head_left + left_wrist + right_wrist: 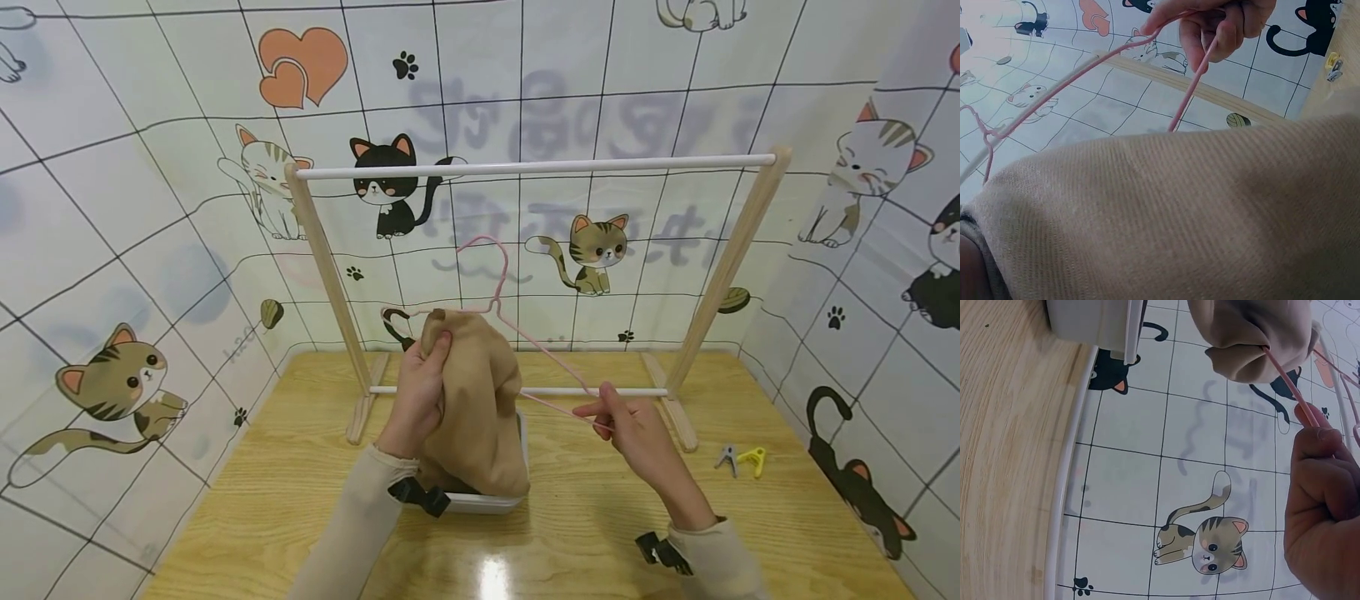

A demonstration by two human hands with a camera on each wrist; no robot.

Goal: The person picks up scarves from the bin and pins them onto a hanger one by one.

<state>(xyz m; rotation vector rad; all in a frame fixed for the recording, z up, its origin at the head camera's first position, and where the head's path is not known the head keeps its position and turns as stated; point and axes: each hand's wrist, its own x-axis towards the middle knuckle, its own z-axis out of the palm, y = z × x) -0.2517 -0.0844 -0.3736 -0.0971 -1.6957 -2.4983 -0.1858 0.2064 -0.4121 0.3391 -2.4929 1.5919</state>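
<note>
- Wood-grain desk (592, 533), cat-print backdrop (480, 50).
- Brown cloth (480, 400): three o'clock from left hand (420, 396), pinched by it.
- Pink hanger (1190, 90): right hand (633, 425) pinches one end, hook (506, 265) toward ten-thirty.

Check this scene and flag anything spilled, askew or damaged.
Nothing looks spilled or damaged. The pink hanger tilts, but the right hand holds it; the left hand grips the brown cloth. The rack stands upright.

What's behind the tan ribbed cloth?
In the head view, a straight white lower rod emerges rightward from behind the cloth; part of it and the thin pink hanger's lower left are covered.
</note>
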